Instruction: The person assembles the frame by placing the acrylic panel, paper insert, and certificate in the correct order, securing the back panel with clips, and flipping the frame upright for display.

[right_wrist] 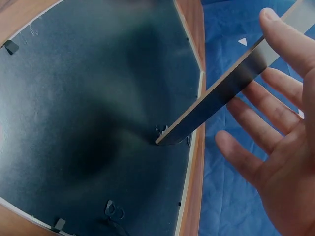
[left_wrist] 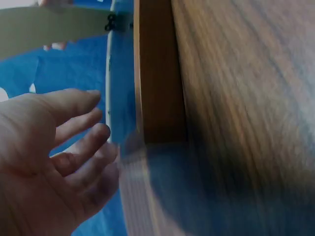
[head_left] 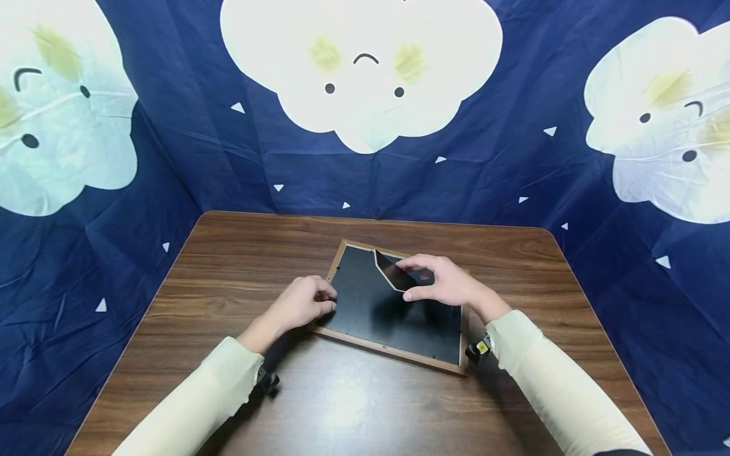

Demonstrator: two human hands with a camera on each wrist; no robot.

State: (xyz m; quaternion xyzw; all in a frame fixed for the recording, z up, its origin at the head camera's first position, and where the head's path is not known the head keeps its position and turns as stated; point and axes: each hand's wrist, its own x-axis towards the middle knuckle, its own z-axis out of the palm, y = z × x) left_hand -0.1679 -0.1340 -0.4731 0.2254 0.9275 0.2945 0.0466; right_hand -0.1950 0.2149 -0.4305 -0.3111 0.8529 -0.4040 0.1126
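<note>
On the left, the left hand (head_left: 302, 303) is held with loosely bent fingers at the picture frame's (head_left: 388, 350) left edge, perhaps to steady it; whether contact is made cannot be told. The frame is laid askew between the side edges of the table (head_left: 228, 266), near the far edge, apparently face down so that the back panel (head_left: 356, 316) is exposed. Rightward, the stand (head_left: 392, 272) is pinched by the right hand (head_left: 450, 282), seemingly to be kept tilted off the panel.

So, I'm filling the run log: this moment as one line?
frame: back up on table | left hand: at frame's left edge, contact unclear | right hand: pinches raised stand
</note>
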